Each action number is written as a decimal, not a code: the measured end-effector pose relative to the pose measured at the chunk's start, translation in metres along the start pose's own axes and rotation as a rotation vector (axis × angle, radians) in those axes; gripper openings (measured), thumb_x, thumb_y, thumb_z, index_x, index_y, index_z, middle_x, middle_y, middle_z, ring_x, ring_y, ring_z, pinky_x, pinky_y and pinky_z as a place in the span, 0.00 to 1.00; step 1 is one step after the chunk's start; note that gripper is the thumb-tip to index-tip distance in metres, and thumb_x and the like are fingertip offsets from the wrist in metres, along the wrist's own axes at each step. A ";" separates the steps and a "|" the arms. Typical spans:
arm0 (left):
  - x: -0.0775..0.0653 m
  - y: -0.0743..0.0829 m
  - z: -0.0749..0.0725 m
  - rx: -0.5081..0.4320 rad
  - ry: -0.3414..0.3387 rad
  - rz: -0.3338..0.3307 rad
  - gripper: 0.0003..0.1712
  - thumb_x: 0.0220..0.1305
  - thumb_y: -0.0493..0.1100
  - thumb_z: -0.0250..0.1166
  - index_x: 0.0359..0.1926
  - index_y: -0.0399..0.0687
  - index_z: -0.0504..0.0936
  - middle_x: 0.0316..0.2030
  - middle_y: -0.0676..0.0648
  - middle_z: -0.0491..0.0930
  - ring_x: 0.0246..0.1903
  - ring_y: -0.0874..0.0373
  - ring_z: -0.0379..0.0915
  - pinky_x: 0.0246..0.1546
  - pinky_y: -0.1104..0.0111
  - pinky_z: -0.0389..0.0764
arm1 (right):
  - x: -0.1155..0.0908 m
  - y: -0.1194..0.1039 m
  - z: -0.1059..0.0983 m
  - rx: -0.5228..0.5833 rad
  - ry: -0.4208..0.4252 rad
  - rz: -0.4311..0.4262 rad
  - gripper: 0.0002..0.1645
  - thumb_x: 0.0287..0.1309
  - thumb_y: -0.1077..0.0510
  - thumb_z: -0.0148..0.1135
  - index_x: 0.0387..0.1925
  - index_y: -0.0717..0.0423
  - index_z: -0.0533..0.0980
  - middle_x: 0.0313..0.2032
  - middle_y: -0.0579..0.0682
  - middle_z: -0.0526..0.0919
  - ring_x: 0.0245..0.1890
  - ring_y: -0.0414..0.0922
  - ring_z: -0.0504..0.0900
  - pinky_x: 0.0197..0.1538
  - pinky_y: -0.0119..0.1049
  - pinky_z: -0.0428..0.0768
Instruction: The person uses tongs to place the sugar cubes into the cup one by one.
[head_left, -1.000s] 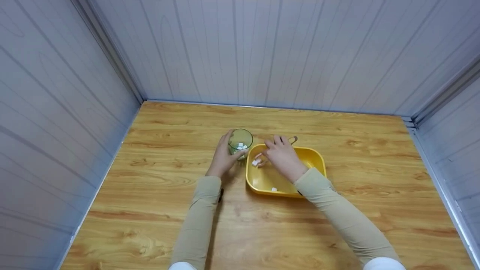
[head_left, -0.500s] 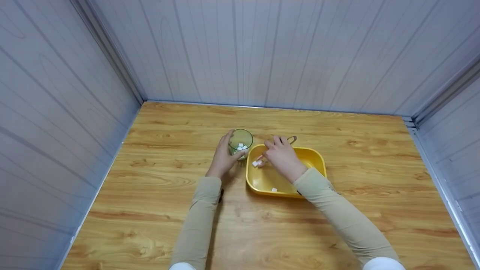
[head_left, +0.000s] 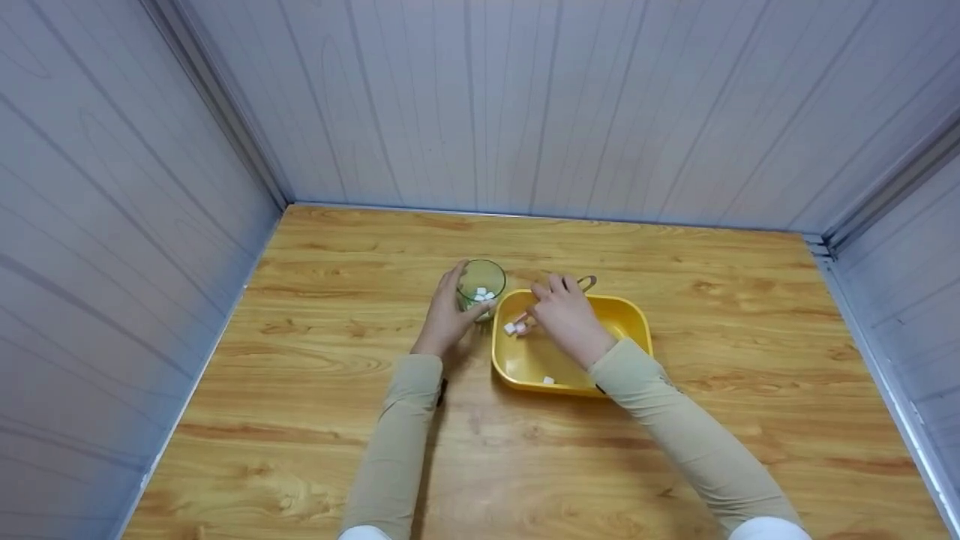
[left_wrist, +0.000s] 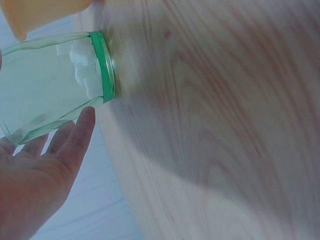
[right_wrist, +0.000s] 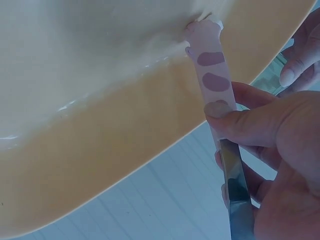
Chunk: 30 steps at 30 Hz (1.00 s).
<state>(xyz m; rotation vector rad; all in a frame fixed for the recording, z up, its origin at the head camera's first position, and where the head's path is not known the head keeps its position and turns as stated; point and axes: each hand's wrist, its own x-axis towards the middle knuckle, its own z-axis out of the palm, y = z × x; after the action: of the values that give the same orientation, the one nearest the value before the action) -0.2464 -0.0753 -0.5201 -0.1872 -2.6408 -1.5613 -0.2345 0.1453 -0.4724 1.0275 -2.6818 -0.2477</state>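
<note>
My left hand (head_left: 444, 319) stays around a greenish drinking glass (head_left: 480, 279), thumb on the near side and fingers on the far left side. Several white cubes (left_wrist: 82, 62) lie at the bottom of the glass, which stands upright on the table. With thumb and fingers, my right hand (head_left: 568, 313) grips metal tongs (right_wrist: 232, 175) with pink patterned tips. The tongs reach down into a yellow basin (head_left: 525, 364), their tips together at a white cube near its left end. Another white cube (head_left: 510, 328) lies right beside the tips.
A single white cube (head_left: 549, 380) lies by the near wall of the basin. The wood-grain table (head_left: 300, 420) is bounded by pale panel walls (head_left: 510, 112) at the back and both sides. Glass and basin stand close together.
The tongs' pink tips, spread apart one second ago, have come together at one of the cubes in the basin. The left hand and the glass keep their place.
</note>
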 end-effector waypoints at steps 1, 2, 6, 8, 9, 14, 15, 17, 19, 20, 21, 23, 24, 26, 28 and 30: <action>0.000 0.000 0.000 0.002 -0.001 0.006 0.49 0.56 0.53 0.70 0.73 0.52 0.55 0.66 0.43 0.62 0.63 0.46 0.60 0.63 0.58 0.63 | 0.000 0.000 0.000 -0.003 0.002 0.000 0.04 0.52 0.58 0.69 0.31 0.47 0.86 0.40 0.50 0.79 0.40 0.53 0.69 0.47 0.48 0.68; 0.000 0.000 0.000 0.004 -0.001 0.012 0.49 0.56 0.53 0.70 0.73 0.51 0.55 0.66 0.43 0.62 0.63 0.45 0.60 0.63 0.57 0.63 | -0.001 0.000 0.000 -0.007 0.004 -0.001 0.04 0.52 0.59 0.69 0.31 0.47 0.86 0.39 0.50 0.79 0.39 0.53 0.68 0.45 0.47 0.67; 0.000 0.000 -0.001 0.003 -0.003 0.029 0.50 0.56 0.53 0.70 0.73 0.49 0.54 0.66 0.41 0.62 0.64 0.44 0.59 0.64 0.56 0.62 | -0.002 0.000 0.001 -0.018 0.006 -0.004 0.06 0.52 0.61 0.68 0.31 0.47 0.86 0.37 0.51 0.78 0.39 0.53 0.68 0.44 0.46 0.67; -0.001 0.001 -0.001 -0.001 -0.004 0.025 0.50 0.56 0.53 0.70 0.73 0.49 0.54 0.66 0.41 0.62 0.64 0.45 0.58 0.64 0.57 0.61 | -0.003 0.001 0.001 -0.014 0.004 0.000 0.07 0.53 0.61 0.67 0.32 0.47 0.86 0.39 0.51 0.78 0.40 0.53 0.68 0.44 0.46 0.67; -0.001 0.001 -0.001 -0.002 -0.004 0.023 0.49 0.56 0.53 0.70 0.73 0.49 0.55 0.66 0.42 0.62 0.64 0.46 0.58 0.65 0.57 0.60 | -0.003 0.001 0.001 -0.014 0.004 0.002 0.07 0.53 0.61 0.67 0.32 0.46 0.86 0.40 0.51 0.78 0.40 0.53 0.68 0.44 0.47 0.67; -0.001 0.002 -0.001 -0.002 -0.004 0.018 0.49 0.56 0.53 0.70 0.73 0.49 0.55 0.66 0.41 0.62 0.65 0.47 0.57 0.66 0.57 0.59 | -0.004 0.003 0.001 0.008 -0.024 0.012 0.10 0.54 0.63 0.66 0.34 0.46 0.87 0.44 0.52 0.79 0.42 0.53 0.68 0.46 0.48 0.67; -0.001 0.002 -0.001 -0.002 -0.002 0.018 0.49 0.56 0.53 0.71 0.73 0.48 0.55 0.66 0.41 0.62 0.65 0.47 0.57 0.66 0.57 0.58 | -0.004 0.004 0.001 0.012 -0.031 0.015 0.10 0.54 0.63 0.65 0.34 0.46 0.87 0.44 0.52 0.79 0.43 0.53 0.68 0.46 0.48 0.68; 0.000 0.001 -0.001 0.001 -0.002 0.017 0.49 0.56 0.52 0.71 0.73 0.48 0.55 0.66 0.41 0.62 0.65 0.47 0.57 0.66 0.57 0.59 | -0.005 0.005 0.001 0.027 -0.044 0.025 0.10 0.55 0.63 0.65 0.35 0.45 0.87 0.46 0.52 0.79 0.43 0.54 0.68 0.47 0.49 0.67; 0.000 0.001 -0.001 0.001 0.000 0.017 0.49 0.56 0.51 0.71 0.73 0.46 0.55 0.66 0.41 0.62 0.65 0.48 0.57 0.66 0.57 0.58 | -0.006 0.006 0.001 0.042 -0.059 0.036 0.11 0.55 0.63 0.65 0.37 0.45 0.87 0.48 0.52 0.79 0.44 0.54 0.68 0.47 0.49 0.67; 0.000 0.001 -0.001 0.002 0.001 0.018 0.49 0.56 0.50 0.71 0.73 0.46 0.55 0.66 0.41 0.62 0.65 0.48 0.57 0.66 0.57 0.58 | -0.006 0.007 0.000 0.048 -0.064 0.041 0.12 0.55 0.63 0.65 0.37 0.45 0.87 0.49 0.51 0.79 0.44 0.54 0.68 0.47 0.49 0.67; 0.000 0.001 -0.001 0.006 0.001 0.017 0.49 0.56 0.50 0.71 0.73 0.47 0.55 0.66 0.41 0.62 0.65 0.49 0.57 0.66 0.58 0.58 | -0.007 0.007 0.000 0.056 -0.071 0.047 0.12 0.55 0.63 0.65 0.38 0.45 0.87 0.51 0.51 0.78 0.45 0.54 0.68 0.47 0.49 0.67; 0.000 0.001 -0.001 0.009 0.000 0.017 0.49 0.56 0.51 0.71 0.73 0.48 0.55 0.66 0.42 0.63 0.65 0.49 0.57 0.66 0.58 0.58 | -0.008 0.008 -0.001 0.066 -0.077 0.054 0.12 0.56 0.63 0.65 0.38 0.45 0.87 0.53 0.52 0.78 0.46 0.54 0.69 0.48 0.49 0.67; 0.000 0.001 -0.001 0.010 0.000 0.019 0.49 0.56 0.51 0.71 0.73 0.48 0.55 0.65 0.42 0.63 0.65 0.49 0.57 0.66 0.58 0.58 | -0.009 0.009 -0.001 0.070 -0.080 0.057 0.12 0.56 0.63 0.65 0.39 0.45 0.87 0.55 0.52 0.77 0.46 0.54 0.69 0.48 0.49 0.67; -0.001 0.001 -0.001 0.009 0.000 0.021 0.49 0.56 0.52 0.71 0.73 0.48 0.55 0.65 0.41 0.63 0.64 0.47 0.58 0.66 0.58 0.59 | -0.010 0.010 -0.001 0.080 -0.077 0.063 0.12 0.56 0.63 0.66 0.39 0.45 0.87 0.57 0.51 0.76 0.47 0.54 0.69 0.48 0.48 0.67; -0.001 0.001 -0.001 0.002 0.001 0.026 0.49 0.56 0.52 0.71 0.73 0.48 0.55 0.66 0.41 0.62 0.64 0.45 0.58 0.66 0.56 0.59 | -0.012 0.010 -0.001 0.083 -0.071 0.066 0.13 0.55 0.64 0.66 0.39 0.45 0.87 0.59 0.51 0.75 0.46 0.54 0.69 0.47 0.48 0.66; -0.001 0.001 -0.001 -0.004 0.004 0.033 0.49 0.56 0.52 0.71 0.73 0.46 0.55 0.66 0.40 0.62 0.64 0.43 0.59 0.65 0.55 0.60 | -0.014 0.011 -0.003 0.090 -0.068 0.069 0.13 0.55 0.64 0.66 0.39 0.44 0.87 0.57 0.50 0.76 0.45 0.54 0.69 0.46 0.48 0.66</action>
<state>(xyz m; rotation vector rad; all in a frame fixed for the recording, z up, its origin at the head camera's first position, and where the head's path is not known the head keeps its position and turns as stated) -0.2457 -0.0755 -0.5192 -0.2263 -2.6177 -1.5554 -0.2305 0.1621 -0.4693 0.9659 -2.8066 -0.1527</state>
